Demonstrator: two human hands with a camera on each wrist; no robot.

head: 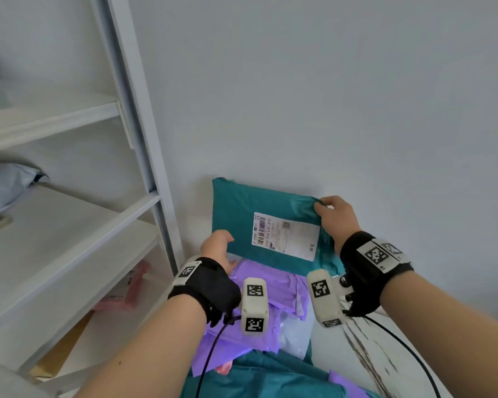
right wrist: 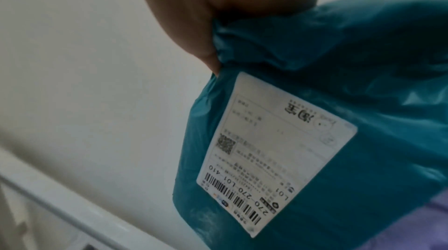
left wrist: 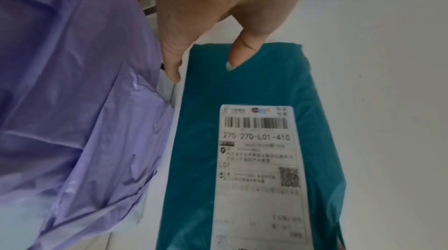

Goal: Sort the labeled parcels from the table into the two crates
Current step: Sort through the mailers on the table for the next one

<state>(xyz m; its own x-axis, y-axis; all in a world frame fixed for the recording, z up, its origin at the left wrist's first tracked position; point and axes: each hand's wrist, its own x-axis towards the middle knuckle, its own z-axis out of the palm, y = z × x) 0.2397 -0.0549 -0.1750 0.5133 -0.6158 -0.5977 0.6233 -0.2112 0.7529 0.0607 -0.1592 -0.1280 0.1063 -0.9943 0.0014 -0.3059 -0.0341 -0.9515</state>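
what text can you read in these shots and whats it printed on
"270-270-L01-410": under the barcode on the white shipping label of the teal parcel, held by the left hand and right hand.
"L01": lower on that label.
Other label print and its QR code: too blurred to read.
Wrist-band square markers: patterns, no words.

Behind the teal parcel (head: 242, 214), held up in both hands, the bare wall (head: 328, 96) closes off the far side. To the left the white shelf unit (head: 144, 156) stands close, its upright post just beside the parcel's left edge. Below, purple bags (head: 279, 285) and more teal bags (head: 259, 374) crowd the bench. Open air lies to the right and above.
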